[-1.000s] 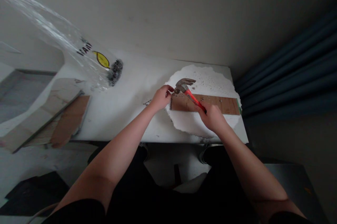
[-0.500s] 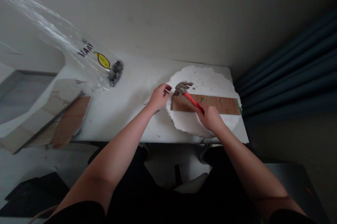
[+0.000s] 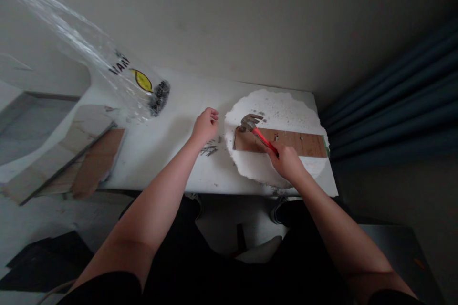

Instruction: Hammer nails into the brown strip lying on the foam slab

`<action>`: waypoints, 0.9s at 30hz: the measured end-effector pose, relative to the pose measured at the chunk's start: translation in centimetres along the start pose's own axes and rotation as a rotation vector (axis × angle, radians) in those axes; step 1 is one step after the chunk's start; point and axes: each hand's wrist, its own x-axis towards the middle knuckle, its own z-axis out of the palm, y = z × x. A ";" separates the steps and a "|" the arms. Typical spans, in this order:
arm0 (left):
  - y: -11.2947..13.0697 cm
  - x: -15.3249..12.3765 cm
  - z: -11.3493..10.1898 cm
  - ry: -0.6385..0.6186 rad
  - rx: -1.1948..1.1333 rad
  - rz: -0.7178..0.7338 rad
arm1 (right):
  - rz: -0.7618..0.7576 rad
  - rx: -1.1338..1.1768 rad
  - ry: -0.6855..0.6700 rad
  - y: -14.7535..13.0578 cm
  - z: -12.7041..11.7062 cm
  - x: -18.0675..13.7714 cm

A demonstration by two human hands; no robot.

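**Hammer head resting on the wooden board**

The right hand (image 3: 286, 162) has its fingers closed around the lower end of the red handle of a hammer (image 3: 259, 134). The metal head of the hammer lies on the left end of a brown wooden board (image 3: 296, 142). This board lies flat on a round white sheet (image 3: 282, 104) with a torn edge, at the right part of the white tabletop (image 3: 171, 119).

The left hand (image 3: 204, 126) is above the tabletop, just left of the white sheet. Its fingers are curled in toward the palm; if they hold something small, I cannot tell. A few small dark nails (image 3: 209, 150) lie on the tabletop just beside this hand.

Farther left there is a clear plastic bag (image 3: 139, 85) with a yellow mark, and some flat boards (image 3: 95, 162) at the left edge. A dark blue curtain (image 3: 393, 104) hangs at the right.
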 end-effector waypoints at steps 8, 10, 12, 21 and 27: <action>-3.5 0.5 -1.5 -0.279 0.464 -0.138 | 0.010 0.037 0.043 0.2 -0.5 0.0; -4.2 0.5 -1.6 -0.382 0.574 -0.139 | 0.007 0.027 0.002 0.3 -0.5 0.1; -4.6 0.4 -1.5 -0.439 0.654 -0.104 | 0.005 0.043 0.011 0.4 -0.5 0.2; -5.1 -0.9 0.1 -0.460 0.647 0.080 | 0.102 0.122 0.082 2.3 -1.8 0.7; -4.6 -1.6 0.3 -0.428 0.693 0.112 | 0.115 0.076 0.041 3.1 -0.9 1.3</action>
